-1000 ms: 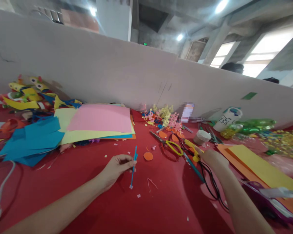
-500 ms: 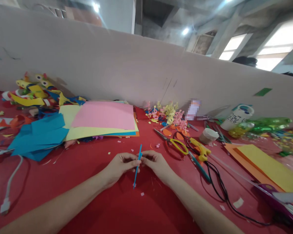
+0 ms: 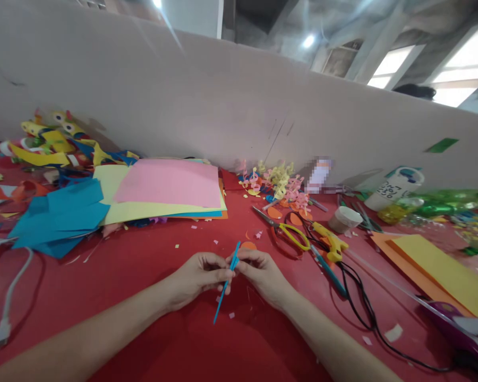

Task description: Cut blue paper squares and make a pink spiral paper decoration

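Observation:
A thin blue paper strip [image 3: 221,302] stands on a slant between my hands, its upper end leaning right. My left hand [image 3: 201,276] pinches it about the middle with thumb and fingers. On the other side, my right hand [image 3: 261,270] has its fingertips closed on a small folded blue part at the strip's upper half. The fingertips partly hide where the two blue parts meet. Just beyond my right fingers an orange paper disc [image 3: 248,245] lies on the red table [image 3: 151,339].
Yellow-handled scissors [image 3: 292,236] and a yellow glue gun [image 3: 330,242] with a black cord lie to the right. Coloured sheets [image 3: 169,183] are stacked behind my hands. Blue paper pieces [image 3: 61,217] and a white cable [image 3: 8,297] sit at left. A white wall [image 3: 163,101] stands behind.
The blue strip tilts more to the right, and both hands have shifted slightly right. An orange disc now shows behind my right fingers, where none was visible before. The view has shifted a little.

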Action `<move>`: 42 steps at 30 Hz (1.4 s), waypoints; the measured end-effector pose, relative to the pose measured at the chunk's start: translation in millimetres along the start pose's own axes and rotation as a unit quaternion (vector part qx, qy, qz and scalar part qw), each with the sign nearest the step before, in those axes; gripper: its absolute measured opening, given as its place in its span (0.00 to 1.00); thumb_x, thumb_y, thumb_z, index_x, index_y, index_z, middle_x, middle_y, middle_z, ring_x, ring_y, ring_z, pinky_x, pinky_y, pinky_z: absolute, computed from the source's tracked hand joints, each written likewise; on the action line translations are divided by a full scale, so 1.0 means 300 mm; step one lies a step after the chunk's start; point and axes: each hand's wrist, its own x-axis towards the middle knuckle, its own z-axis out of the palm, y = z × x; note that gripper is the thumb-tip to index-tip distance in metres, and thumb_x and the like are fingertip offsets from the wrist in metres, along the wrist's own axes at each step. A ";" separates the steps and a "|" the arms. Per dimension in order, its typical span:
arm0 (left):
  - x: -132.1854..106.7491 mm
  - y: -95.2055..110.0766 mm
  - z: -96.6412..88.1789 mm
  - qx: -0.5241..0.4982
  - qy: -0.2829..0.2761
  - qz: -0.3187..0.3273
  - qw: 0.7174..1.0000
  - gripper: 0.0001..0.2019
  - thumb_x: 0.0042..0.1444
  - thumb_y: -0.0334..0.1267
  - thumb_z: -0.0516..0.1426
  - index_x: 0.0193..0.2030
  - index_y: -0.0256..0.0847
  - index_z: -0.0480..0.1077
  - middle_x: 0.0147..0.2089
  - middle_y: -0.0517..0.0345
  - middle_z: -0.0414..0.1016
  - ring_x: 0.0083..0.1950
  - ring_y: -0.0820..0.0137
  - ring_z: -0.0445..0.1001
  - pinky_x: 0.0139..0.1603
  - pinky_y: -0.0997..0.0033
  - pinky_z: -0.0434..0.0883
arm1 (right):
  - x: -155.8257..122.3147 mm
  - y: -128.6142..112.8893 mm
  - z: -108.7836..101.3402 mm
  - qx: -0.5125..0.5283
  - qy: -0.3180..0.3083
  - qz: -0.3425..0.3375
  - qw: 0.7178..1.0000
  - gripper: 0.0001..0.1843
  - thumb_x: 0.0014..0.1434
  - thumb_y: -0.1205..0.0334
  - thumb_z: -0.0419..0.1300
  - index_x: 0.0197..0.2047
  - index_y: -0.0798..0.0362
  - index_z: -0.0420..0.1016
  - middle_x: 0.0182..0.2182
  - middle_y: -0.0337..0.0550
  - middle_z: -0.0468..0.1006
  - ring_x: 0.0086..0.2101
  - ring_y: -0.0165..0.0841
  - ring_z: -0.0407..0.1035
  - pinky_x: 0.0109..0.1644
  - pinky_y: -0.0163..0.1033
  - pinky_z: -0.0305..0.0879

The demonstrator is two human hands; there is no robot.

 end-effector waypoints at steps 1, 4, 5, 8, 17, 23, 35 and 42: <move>-0.001 0.000 0.000 -0.003 -0.001 -0.001 1.000 0.12 0.40 0.42 0.67 0.22 0.35 0.73 0.20 0.62 0.73 0.22 0.77 0.70 0.26 0.77 0.65 | -0.001 -0.003 0.001 -0.003 -0.004 -0.004 1.000 0.04 0.49 0.59 0.66 0.32 0.44 0.81 0.30 0.37 0.78 0.30 0.28 0.70 0.38 0.34 0.66; -0.004 -0.002 0.001 -0.011 -0.004 -0.003 1.000 0.11 0.40 0.42 0.67 0.23 0.36 0.73 0.20 0.63 0.73 0.23 0.77 0.70 0.28 0.76 0.66 | -0.002 -0.011 0.002 -0.011 -0.005 -0.009 1.000 0.04 0.50 0.59 0.66 0.32 0.43 0.81 0.30 0.37 0.78 0.30 0.28 0.69 0.37 0.33 0.66; -0.004 -0.002 0.000 -0.013 -0.006 -0.004 1.000 0.11 0.40 0.42 0.67 0.23 0.36 0.73 0.20 0.63 0.73 0.23 0.77 0.70 0.28 0.76 0.66 | -0.001 -0.011 0.002 -0.014 -0.004 -0.010 1.000 0.04 0.50 0.59 0.66 0.32 0.44 0.81 0.30 0.38 0.78 0.30 0.28 0.69 0.37 0.33 0.66; -0.001 -0.002 -0.001 -0.017 -0.008 -0.008 1.000 0.12 0.39 0.42 0.67 0.24 0.36 0.73 0.20 0.63 0.73 0.22 0.77 0.70 0.28 0.76 0.67 | -0.001 -0.007 -0.002 -0.023 -0.002 -0.010 1.000 0.05 0.51 0.58 0.65 0.33 0.45 0.81 0.30 0.38 0.78 0.30 0.28 0.68 0.37 0.34 0.66; 0.004 -0.002 -0.006 0.049 0.024 0.007 0.998 0.13 0.39 0.43 0.67 0.23 0.36 0.73 0.19 0.62 0.73 0.22 0.77 0.69 0.26 0.76 0.66 | -0.002 -0.013 0.006 -0.034 0.022 -0.005 0.999 0.06 0.48 0.55 0.66 0.28 0.48 0.79 0.26 0.37 0.75 0.27 0.27 0.66 0.34 0.34 0.65; 0.013 -0.003 -0.017 0.107 0.042 0.025 0.993 0.10 0.42 0.41 0.64 0.24 0.37 0.72 0.20 0.64 0.72 0.23 0.76 0.68 0.29 0.74 0.67 | -0.001 -0.038 0.012 -0.088 0.033 0.002 0.996 0.10 0.48 0.53 0.65 0.26 0.51 0.75 0.23 0.36 0.71 0.25 0.27 0.63 0.34 0.35 0.62; 0.019 0.001 -0.024 0.214 0.058 0.057 0.973 0.08 0.44 0.39 0.62 0.24 0.38 0.69 0.21 0.64 0.70 0.25 0.75 0.67 0.31 0.74 0.65 | 0.004 -0.022 0.001 -0.120 0.029 -0.018 0.992 0.08 0.49 0.57 0.63 0.25 0.52 0.74 0.26 0.39 0.73 0.28 0.29 0.66 0.35 0.37 0.62; 0.015 0.004 -0.018 0.272 0.089 0.062 0.956 0.07 0.44 0.39 0.61 0.24 0.38 0.71 0.22 0.64 0.69 0.25 0.74 0.66 0.30 0.75 0.63 | 0.011 -0.008 -0.002 -0.173 0.059 -0.034 0.982 0.05 0.47 0.62 0.61 0.22 0.52 0.71 0.23 0.38 0.70 0.26 0.29 0.64 0.31 0.35 0.62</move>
